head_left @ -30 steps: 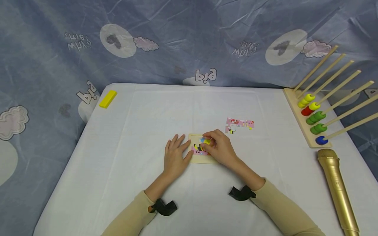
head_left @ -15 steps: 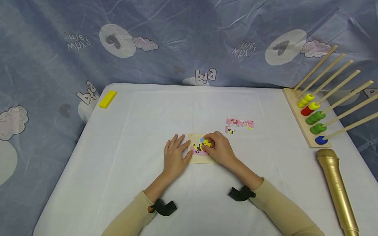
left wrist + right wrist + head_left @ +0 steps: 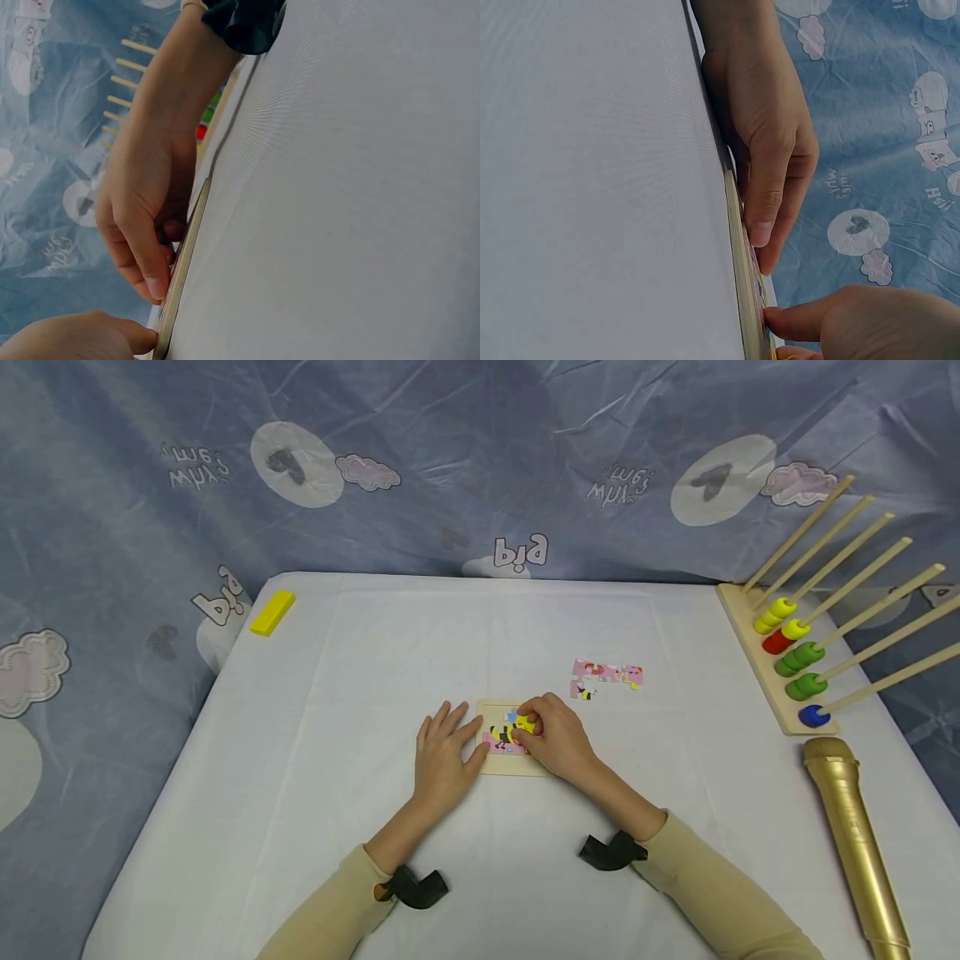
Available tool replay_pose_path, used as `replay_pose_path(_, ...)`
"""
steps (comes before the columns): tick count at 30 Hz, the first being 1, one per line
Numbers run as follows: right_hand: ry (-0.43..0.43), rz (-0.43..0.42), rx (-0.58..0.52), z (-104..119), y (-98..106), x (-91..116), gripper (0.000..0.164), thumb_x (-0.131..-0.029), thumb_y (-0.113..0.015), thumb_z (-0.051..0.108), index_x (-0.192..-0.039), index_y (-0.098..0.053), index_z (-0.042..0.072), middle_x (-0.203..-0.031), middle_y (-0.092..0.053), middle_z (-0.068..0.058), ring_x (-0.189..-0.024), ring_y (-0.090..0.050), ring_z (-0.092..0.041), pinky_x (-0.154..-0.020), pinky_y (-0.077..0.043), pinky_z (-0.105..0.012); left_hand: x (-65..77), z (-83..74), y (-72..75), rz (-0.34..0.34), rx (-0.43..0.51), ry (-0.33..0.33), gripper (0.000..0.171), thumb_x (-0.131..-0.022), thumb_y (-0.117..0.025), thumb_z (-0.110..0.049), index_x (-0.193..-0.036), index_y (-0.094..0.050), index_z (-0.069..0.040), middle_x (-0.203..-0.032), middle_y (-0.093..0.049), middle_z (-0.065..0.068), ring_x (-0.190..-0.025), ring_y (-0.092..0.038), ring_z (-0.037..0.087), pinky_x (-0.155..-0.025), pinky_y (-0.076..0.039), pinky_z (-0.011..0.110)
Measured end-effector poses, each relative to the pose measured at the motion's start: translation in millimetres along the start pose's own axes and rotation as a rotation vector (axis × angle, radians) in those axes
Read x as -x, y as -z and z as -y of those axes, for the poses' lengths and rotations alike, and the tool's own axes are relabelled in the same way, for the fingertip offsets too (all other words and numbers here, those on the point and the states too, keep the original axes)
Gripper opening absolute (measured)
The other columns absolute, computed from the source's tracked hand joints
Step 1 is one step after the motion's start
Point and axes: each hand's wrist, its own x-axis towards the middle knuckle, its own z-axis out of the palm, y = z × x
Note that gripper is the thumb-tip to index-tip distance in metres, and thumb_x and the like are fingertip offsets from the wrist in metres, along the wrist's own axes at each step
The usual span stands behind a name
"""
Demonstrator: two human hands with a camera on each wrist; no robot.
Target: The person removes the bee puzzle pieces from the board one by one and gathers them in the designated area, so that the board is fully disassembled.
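Note:
A pale wooden puzzle tray lies on the white table, partly filled with pink, yellow and black picture pieces. My left hand rests at its left edge, fingers spread and straight, thumb touching the frame. Over the tray's right side, my right hand pinches a yellow puzzle piece between thumb and fingers, low against the other pieces. The hand hides the tray's right part. In the right wrist view, the right thumb and a finger are close to the tray edge.
Several loose pink puzzle pieces lie beyond the tray to the right. A bead abacus with wooden rods stands at the table's right edge, above a gold microphone. A yellow block sits at the far left corner.
My right hand has shifted very slightly, uncovering more of the yellow piece and the bee picture in the tray. My left hand has stayed at the tray's edge.

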Motion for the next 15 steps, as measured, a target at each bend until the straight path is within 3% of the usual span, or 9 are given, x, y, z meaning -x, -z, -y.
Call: replay_pose_path(15,-0.028,0.012,-0.006,0.5,-0.1,-0.1,0.029,-0.078,-0.080,0.010,-0.099,-0.065,-0.001,-0.083,-0.054,-0.008,-0.069,-0.048,-0.015,-0.063,-0.038,-0.026,0.4,0.2,-0.1,-0.010,0.008,-0.007,0.040,-0.086,-0.073,-0.024,-0.122,-0.069,-0.008,-0.142,-0.055,0.014,-0.141,-0.038,0.036,-0.114,-0.024,0.060)
